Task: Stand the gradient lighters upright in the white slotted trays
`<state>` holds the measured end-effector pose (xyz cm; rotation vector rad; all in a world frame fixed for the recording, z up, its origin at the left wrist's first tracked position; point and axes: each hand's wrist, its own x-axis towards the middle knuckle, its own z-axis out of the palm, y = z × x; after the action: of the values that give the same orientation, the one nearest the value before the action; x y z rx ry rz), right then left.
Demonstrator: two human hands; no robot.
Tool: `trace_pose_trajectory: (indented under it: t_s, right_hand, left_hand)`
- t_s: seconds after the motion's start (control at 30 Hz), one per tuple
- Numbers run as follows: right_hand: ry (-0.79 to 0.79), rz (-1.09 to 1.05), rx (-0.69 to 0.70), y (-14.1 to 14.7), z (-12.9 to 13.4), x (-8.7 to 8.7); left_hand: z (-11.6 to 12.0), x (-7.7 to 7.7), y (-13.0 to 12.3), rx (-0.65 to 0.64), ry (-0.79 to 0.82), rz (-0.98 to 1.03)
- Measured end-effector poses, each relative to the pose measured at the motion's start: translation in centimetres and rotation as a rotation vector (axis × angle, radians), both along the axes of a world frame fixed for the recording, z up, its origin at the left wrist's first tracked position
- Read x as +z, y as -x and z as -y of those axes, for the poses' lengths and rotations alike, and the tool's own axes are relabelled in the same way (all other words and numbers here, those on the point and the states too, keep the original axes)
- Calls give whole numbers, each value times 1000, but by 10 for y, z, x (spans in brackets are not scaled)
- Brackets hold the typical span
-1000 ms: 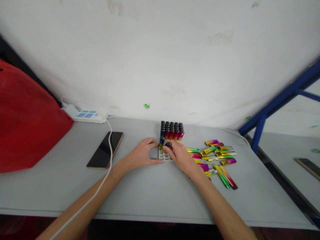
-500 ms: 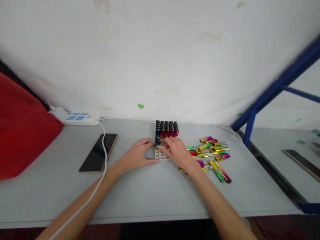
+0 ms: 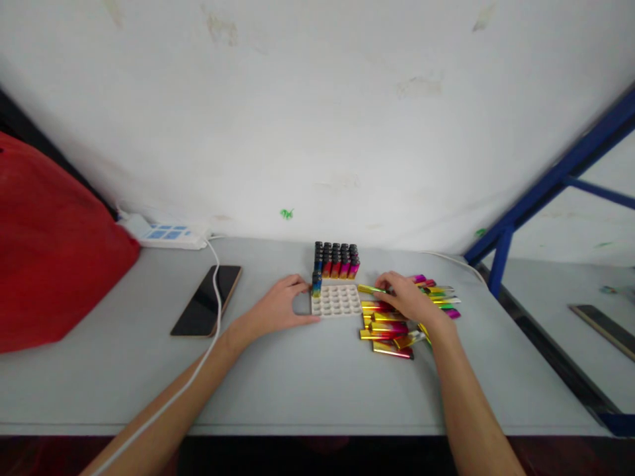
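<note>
A white tray [image 3: 337,302] with rows of round-cornered slots lies mid-table. My left hand [image 3: 282,304] holds it at its left side, the thumb at the near corner and the fingers by the far corner. One blue-and-yellow lighter [image 3: 316,285] stands upright in the tray's far left slot. Just behind the tray, a block of upright lighters [image 3: 340,263] with black tops shows blue, red and pink bodies. To the right, my right hand [image 3: 404,296] has its fingers closed on a yellow-green lighter [image 3: 368,289] that points toward the tray.
Loose shiny lighters [image 3: 389,327] lie heaped right of the tray. A phone [image 3: 206,304] lies at left, with a white cable [image 3: 218,304] across it and over my left arm. Behind are a power strip [image 3: 176,236], a red cloth [image 3: 59,251] and a blue metal frame [image 3: 501,258].
My right hand has moved right, from the tray to the heap, and taken hold of a lighter. The blue lighter stands free in its slot. My left hand stays at the tray.
</note>
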<state>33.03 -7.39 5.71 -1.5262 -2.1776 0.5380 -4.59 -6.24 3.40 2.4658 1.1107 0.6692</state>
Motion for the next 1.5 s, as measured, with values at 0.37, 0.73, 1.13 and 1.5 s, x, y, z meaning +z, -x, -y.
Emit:
trace_pose_trajectory:
  t_s: [0.37,0.73,1.13,1.5]
  right_hand:
    - [84,-1144,-285,62,5,7]
    - [499,-1291,-17,104,28,23]
    - [-16,-588,-312,113,24,5]
    - [-37,-515,-216,109,25,7]
  left_hand:
    - [3,2,1,-3,-4,-11]
    - [4,5,0,-4,6,-11]
    - [4,6,-1,16,32,-26]
    - [4,4,0,4,31,-8]
